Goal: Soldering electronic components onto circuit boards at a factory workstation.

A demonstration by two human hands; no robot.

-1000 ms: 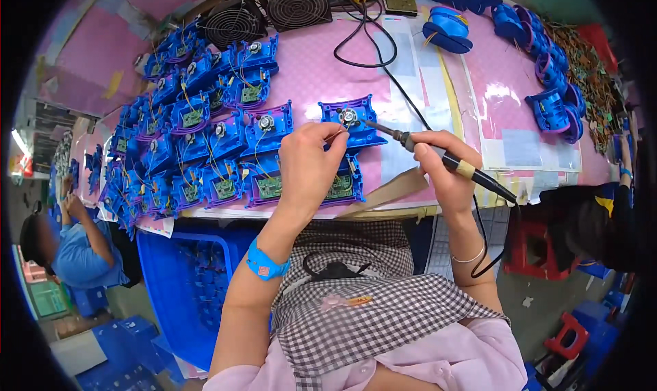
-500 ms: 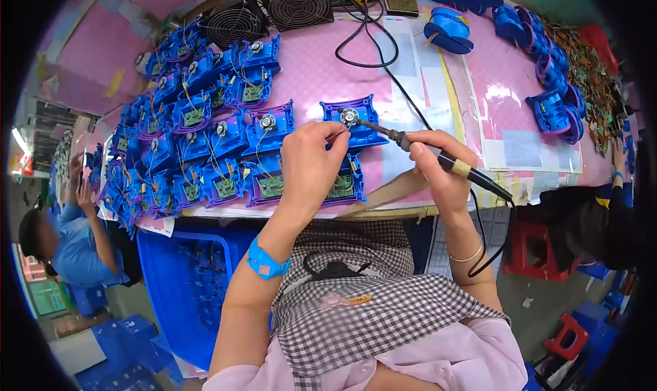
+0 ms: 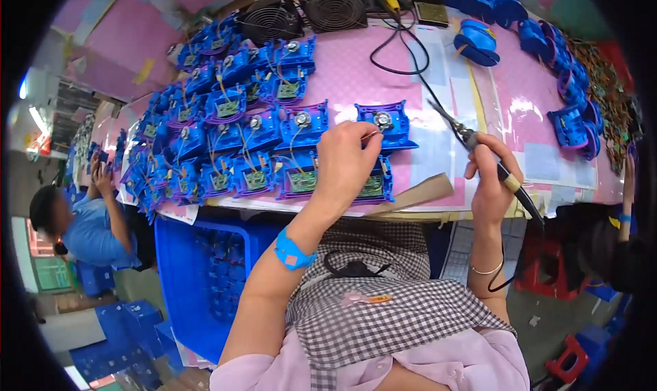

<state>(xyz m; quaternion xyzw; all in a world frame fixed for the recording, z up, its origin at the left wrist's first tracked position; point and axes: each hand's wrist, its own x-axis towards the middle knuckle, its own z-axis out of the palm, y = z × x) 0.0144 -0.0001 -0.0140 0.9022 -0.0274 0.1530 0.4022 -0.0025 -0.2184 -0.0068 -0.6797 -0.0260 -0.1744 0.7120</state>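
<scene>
In my right hand (image 3: pixel 494 168) is a soldering iron (image 3: pixel 510 182), gripped like a pen, its tip raised to the upper left and apart from any part. My left hand (image 3: pixel 345 160) pinches a thin wire (image 3: pixel 369 136) beside a blue plastic housing (image 3: pixel 397 136). A round silver speaker (image 3: pixel 382 120) sits in that housing. Just below it lies another housing with a green circuit board (image 3: pixel 371 187), partly hidden by my left hand and wrist. Rows of similar blue housings with boards and wires (image 3: pixel 301 125) stand to the left.
Two black fans (image 3: pixel 334 9) stand at the back beside a black cable (image 3: pixel 373 57). Blue wire-trailing parts (image 3: pixel 571 129) and a heap of small boards (image 3: pixel 602 97) lie at the right. A blue bin (image 3: pixel 168 261) is below the table's left side. Co-workers sit at both sides.
The soldering iron has lifted away from the speaker toward the right, its tip now clear of it. My left hand still pinches the wire. The whole view has shifted slightly.
</scene>
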